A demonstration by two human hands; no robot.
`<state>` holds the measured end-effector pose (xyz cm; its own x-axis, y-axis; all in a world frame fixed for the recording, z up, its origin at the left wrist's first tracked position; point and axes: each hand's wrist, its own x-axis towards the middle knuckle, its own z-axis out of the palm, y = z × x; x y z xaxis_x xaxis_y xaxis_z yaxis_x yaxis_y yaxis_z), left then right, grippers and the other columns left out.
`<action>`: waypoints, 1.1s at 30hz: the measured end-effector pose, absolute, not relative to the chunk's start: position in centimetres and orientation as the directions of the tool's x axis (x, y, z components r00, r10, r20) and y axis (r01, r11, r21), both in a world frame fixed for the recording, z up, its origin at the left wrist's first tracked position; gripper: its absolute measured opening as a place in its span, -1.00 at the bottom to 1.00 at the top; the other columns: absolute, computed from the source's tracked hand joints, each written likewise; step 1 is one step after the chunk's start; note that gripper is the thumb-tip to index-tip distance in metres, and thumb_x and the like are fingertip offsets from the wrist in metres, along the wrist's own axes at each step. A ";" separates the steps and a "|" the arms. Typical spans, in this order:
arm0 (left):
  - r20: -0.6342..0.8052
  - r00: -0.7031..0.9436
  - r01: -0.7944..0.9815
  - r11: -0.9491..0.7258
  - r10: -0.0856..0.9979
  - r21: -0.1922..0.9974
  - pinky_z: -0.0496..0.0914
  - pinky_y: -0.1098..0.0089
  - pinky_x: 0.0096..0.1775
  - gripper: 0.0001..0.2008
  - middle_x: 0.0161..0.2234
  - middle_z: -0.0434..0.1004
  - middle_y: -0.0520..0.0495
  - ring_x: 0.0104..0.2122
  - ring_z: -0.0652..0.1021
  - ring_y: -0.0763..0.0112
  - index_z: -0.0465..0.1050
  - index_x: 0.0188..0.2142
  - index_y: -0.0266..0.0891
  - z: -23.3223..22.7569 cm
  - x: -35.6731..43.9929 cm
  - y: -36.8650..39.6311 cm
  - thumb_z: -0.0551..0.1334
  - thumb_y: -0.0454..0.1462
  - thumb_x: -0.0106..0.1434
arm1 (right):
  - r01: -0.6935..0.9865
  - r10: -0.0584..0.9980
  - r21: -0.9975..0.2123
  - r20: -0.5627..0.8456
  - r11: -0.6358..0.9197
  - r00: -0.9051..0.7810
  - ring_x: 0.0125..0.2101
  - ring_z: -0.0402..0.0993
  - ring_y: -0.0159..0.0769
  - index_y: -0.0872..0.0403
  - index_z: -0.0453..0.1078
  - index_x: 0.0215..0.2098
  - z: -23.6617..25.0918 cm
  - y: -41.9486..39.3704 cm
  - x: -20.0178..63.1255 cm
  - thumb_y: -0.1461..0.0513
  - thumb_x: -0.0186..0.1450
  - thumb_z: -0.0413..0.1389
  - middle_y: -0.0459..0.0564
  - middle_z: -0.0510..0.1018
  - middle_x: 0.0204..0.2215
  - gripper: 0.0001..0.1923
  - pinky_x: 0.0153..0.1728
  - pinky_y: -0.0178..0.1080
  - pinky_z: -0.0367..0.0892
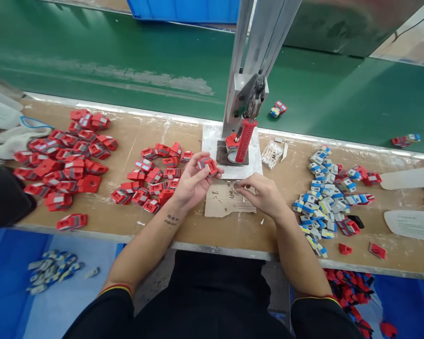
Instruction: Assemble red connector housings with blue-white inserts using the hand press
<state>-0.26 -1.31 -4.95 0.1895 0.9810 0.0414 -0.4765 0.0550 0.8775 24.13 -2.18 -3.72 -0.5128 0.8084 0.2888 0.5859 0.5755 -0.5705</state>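
Note:
My left hand (194,181) is closed around a red and grey plastic toy part (207,165), holding it up in front of the press. To its right, my right hand (263,193) is pinched low over a torn piece of cardboard (219,207) with dark spots on it. A small round rim (237,185) shows at those fingertips, and a white tip (243,199) just below; what the fingers grip is unclear. Behind the hands stands a toggle press with a red handle (246,141), a red part (231,141) under it.
Red and grey parts (67,160) lie heaped at left, with a smaller group (155,176) nearer. Blue and white parts (321,193) are piled at right. Cotton swabs (272,154) lie beside the press base. A green conveyor belt (127,61) runs behind; blue bins (3,282) sit below the table.

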 end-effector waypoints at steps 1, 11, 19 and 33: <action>0.035 0.196 -0.489 0.067 0.980 0.869 0.62 0.20 -0.11 -0.50 -0.16 0.63 -0.04 -0.15 0.72 0.22 0.40 0.02 -0.04 -5.2 -0.3 -1.4 0.49 0.01 0.21 | 0.552 0.796 -0.588 0.313 0.591 -0.518 -0.32 0.58 -0.24 -0.03 0.56 -0.25 -3.8 -2.3 24.3 0.20 0.46 0.19 -0.04 0.70 -0.34 -0.88 -0.25 -0.23 0.47; 0.117 0.110 -0.406 -0.063 0.987 0.912 0.63 0.29 -0.11 -0.46 -0.07 0.68 -0.07 -0.13 0.73 0.26 0.26 -0.19 -0.12 -5.6 -0.4 -3.2 0.60 -0.13 0.10 | 0.523 0.807 -0.625 0.350 0.580 -0.476 -0.41 0.55 -0.29 -0.02 0.49 -0.32 -3.9 -2.0 24.2 0.23 0.42 0.24 -0.08 0.67 -0.42 -0.87 -0.35 -0.25 0.43; 0.242 0.060 -0.166 -0.229 0.968 0.959 0.64 0.33 -0.09 -0.71 -0.07 0.67 -0.17 -0.09 0.72 0.26 0.55 -0.17 -0.22 -5.8 0.5 -3.9 0.54 -0.23 0.19 | 0.533 0.851 -0.681 0.280 0.503 -0.445 -0.41 0.55 -0.27 -0.03 0.50 -0.35 -3.8 -2.1 24.6 0.20 0.42 0.24 -0.07 0.65 -0.42 -0.85 -0.34 -0.24 0.42; 0.344 0.166 0.002 -0.349 0.924 0.937 0.60 0.32 -0.14 -0.76 -0.22 0.69 -0.13 -0.18 0.70 0.30 0.62 -0.17 -0.21 -6.1 1.6 -4.9 0.52 -0.25 0.19 | 0.054 0.860 -0.858 0.510 0.511 -0.023 -0.54 0.54 -0.30 -0.02 0.41 -0.40 -2.5 -4.0 21.7 0.15 0.34 0.37 -0.12 0.61 -0.53 -0.75 -0.47 -0.20 0.45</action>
